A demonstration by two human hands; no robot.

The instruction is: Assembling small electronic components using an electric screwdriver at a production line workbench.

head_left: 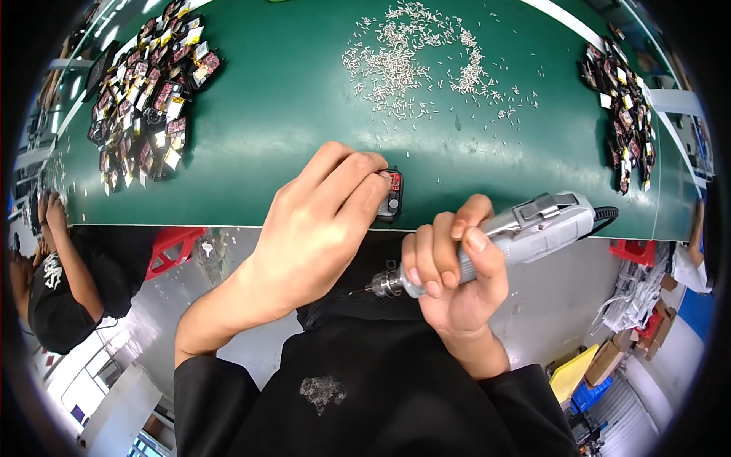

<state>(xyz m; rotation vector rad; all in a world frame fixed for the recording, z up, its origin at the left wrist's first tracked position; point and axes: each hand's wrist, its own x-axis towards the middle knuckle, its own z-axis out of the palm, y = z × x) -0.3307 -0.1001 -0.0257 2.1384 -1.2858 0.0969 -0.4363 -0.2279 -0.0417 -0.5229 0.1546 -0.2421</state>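
At the near edge of the green table, my left hand (320,213) is closed at a small black device with a red circuit board (393,194). Its fingertips rest on the device's left side and cover part of it. My right hand (461,263) wraps round a grey electric screwdriver (525,228), held over my lap just off the table edge. The tool's bit points left, below my left hand and apart from the device. Farther up the table lies a loose scatter of small silver screws (396,65).
A heap of similar black devices (148,107) with red boards and white-and-yellow pieces covers the table's left; another pile (626,114) lies at the right. Red stools (173,247) stand by the table. At the left, a person in black (68,282) sits close to the table.
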